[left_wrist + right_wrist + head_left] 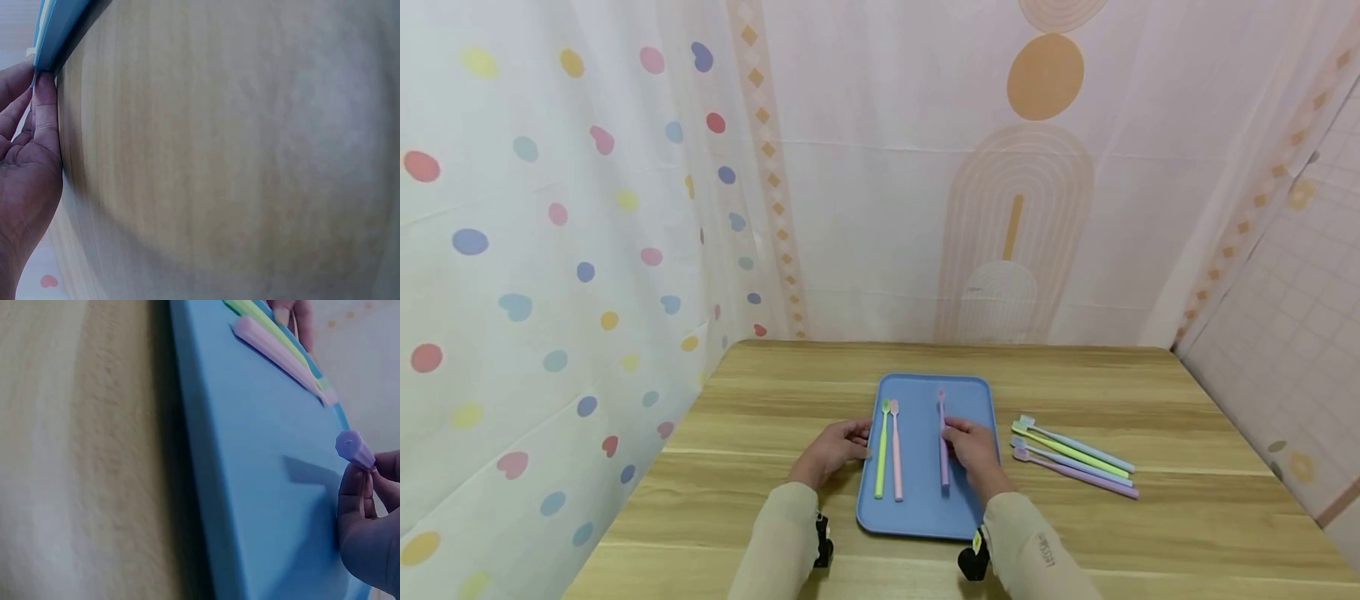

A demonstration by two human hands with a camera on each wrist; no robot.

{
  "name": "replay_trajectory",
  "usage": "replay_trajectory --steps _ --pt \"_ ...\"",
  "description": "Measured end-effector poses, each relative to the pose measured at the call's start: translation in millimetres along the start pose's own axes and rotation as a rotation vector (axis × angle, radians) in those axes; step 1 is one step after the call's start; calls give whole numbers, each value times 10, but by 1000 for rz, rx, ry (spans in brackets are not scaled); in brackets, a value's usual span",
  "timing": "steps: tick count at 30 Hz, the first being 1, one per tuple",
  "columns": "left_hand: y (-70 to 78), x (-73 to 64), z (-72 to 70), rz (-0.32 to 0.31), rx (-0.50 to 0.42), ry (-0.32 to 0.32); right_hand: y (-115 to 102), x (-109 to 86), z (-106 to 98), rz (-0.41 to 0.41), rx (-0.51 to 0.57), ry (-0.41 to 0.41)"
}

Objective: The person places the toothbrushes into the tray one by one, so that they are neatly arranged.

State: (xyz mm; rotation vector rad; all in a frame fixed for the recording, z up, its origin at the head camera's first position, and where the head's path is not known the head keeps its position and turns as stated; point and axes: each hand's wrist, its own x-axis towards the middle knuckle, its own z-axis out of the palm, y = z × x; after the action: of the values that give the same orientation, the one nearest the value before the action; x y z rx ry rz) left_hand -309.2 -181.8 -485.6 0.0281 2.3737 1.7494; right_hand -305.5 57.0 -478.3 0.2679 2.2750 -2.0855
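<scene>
A blue rectangular tray (917, 518) lies on the wooden table. At its left rim is my left hand (835, 450), with thumb and fingers pinching the edge; the left wrist view shows the fingertips against the tray's side. My right hand (973, 454) pinches a purple toothbrush (944, 473) by its handle over the tray's right half. In the right wrist view, the handle end of that purple toothbrush (351, 445) is raised, with a shadow on the tray below. A green toothbrush (882, 462) and a pink toothbrush (897, 467) lie side by side on the tray's left half.
To the right of the tray, several toothbrushes lie close together on the table (1075, 533), among them a light blue one (1101, 454), a yellow-green one (1075, 454) and a purple one (1097, 482). A patterned curtain (865, 208) hangs behind the table.
</scene>
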Motion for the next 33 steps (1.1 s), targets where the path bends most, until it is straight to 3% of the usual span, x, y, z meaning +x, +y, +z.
replay_trajectory --steps 12,15,20,23,28,33 --pt "2 -7 6 10 4 10 40 -52 232 -20 -87 36" --pt "-5 0 5 8 11 7 55 -56 253 -65 -177 36" --pt "-5 4 2 19 16 -1 42 -86 265 -207 -427 12" --pt "-3 2 -1 22 10 -2 29 -93 275 -242 -494 19" --pt "-6 7 -10 21 7 -6 11 -85 289 -222 -479 22" --pt "-13 12 -9 18 17 -13 17 -55 324 -163 -413 -36"
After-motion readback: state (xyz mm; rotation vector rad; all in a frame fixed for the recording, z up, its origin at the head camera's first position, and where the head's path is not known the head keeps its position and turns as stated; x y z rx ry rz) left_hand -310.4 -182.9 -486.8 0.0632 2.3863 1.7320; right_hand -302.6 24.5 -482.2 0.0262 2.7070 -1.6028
